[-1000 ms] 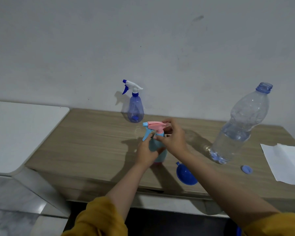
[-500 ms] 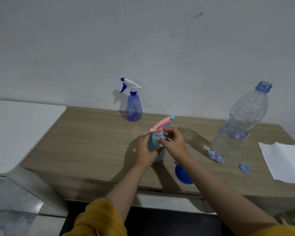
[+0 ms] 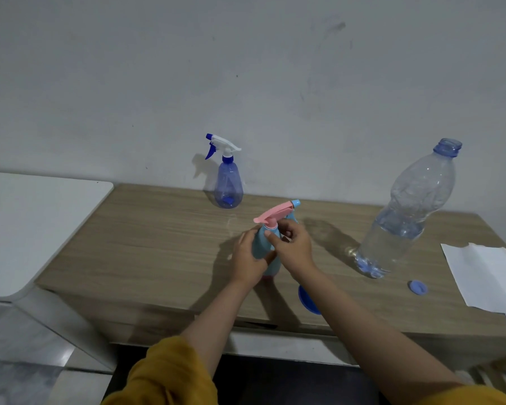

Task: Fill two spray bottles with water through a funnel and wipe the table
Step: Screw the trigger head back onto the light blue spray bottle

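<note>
A light blue spray bottle [image 3: 259, 249] with a pink trigger head [image 3: 275, 214] stands mid-table. My left hand [image 3: 247, 260] wraps its body. My right hand [image 3: 292, 247] pinches the collar just under the pink head. A translucent blue spray bottle [image 3: 228, 187] with a white and blue head stands at the back by the wall. A large clear water bottle [image 3: 406, 217], uncapped and partly filled, stands to the right. A blue funnel [image 3: 306, 299] lies near the front edge, partly hidden by my right forearm.
The wooden table [image 3: 158, 244] backs onto a grey wall. A blue bottle cap [image 3: 417, 287] lies in front of the water bottle. A white paper towel [image 3: 488, 279] rests at the right edge. A white surface [image 3: 27, 223] adjoins the table on the left.
The pink trigger head has turned from pointing left to pointing right and back, under my right hand. My left hand stays around the bottle body.
</note>
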